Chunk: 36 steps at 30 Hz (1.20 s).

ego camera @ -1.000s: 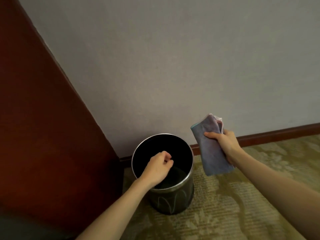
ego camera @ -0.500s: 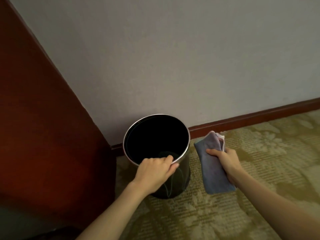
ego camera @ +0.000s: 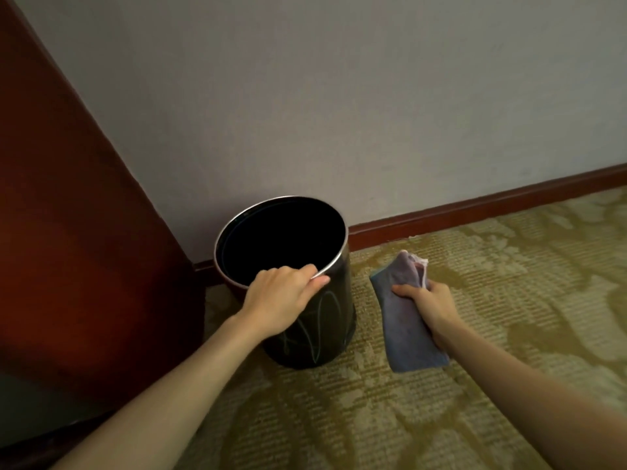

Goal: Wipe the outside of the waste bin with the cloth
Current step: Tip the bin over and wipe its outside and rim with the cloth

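Two hands busy: left hand (ego camera: 283, 296) clamps the bin (ego camera: 312, 320) rim, probably steadying it on the carpet (ego camera: 475, 300); right hand (ego camera: 429, 305) clutches the folded cloth (ego camera: 405, 329) just beside, not touching.

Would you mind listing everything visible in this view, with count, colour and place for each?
waste bin: one, black with pale line pattern and a silver rim, standing on the carpet near the corner, open and dark inside.
cloth: one, grey-blue with a pink edge, folded, held to the right of the bin, not touching it.
carpet: one, olive-gold with a pale floral pattern, covering the floor.
wall: one, pale grey, behind the bin.
skirting board: one, dark red-brown, along the foot of the wall.
wooden panel: one, dark red-brown, left of the bin.
left hand: one, gripping the bin's near rim.
right hand: one, closed on the cloth.
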Tool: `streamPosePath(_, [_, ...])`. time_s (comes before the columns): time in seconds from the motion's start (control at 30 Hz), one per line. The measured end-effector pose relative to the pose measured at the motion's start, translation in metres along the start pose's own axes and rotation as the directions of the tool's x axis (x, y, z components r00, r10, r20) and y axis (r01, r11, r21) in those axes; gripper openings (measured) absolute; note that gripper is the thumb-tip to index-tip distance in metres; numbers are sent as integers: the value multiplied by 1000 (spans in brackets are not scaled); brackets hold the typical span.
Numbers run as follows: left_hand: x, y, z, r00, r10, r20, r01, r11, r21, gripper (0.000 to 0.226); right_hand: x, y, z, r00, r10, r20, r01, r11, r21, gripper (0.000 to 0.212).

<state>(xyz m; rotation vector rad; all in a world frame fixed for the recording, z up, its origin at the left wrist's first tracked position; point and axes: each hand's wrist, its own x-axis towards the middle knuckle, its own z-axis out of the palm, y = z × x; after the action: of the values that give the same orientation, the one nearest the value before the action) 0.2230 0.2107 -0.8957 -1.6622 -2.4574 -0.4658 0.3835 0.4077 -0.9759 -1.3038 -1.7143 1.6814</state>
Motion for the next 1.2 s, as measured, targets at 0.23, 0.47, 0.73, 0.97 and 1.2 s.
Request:
streamPosePath(0.23, [24, 12, -32, 959, -273, -74, 243, 930, -275, 49, 2, -9, -6, 999, 29, -38, -26, 997, 77, 24])
streamPosePath(0.47, [34, 0, -37, 824, -567, 22, 466, 654, -596, 33, 13, -24, -12, 989, 62, -136, -48, 994, 102, 31])
streamPosePath(0.73, [22, -38, -52, 870, -475, 128, 479, 758, -443, 35, 12, -34, 2, 992, 76, -105, -59, 986, 154, 28])
streamPosePath(0.97, [9, -47, -46, 874, -480, -73, 418, 820, -390, 40, -22, -60, 47, 981, -194, -25, 156, 851, -501, 38])
streamPosePath(1.2, [22, -56, -44, 822, -562, -93, 502, 793, -345, 45, -65, -52, 75, 913, -408, -23, 357, 823, -441, 33])
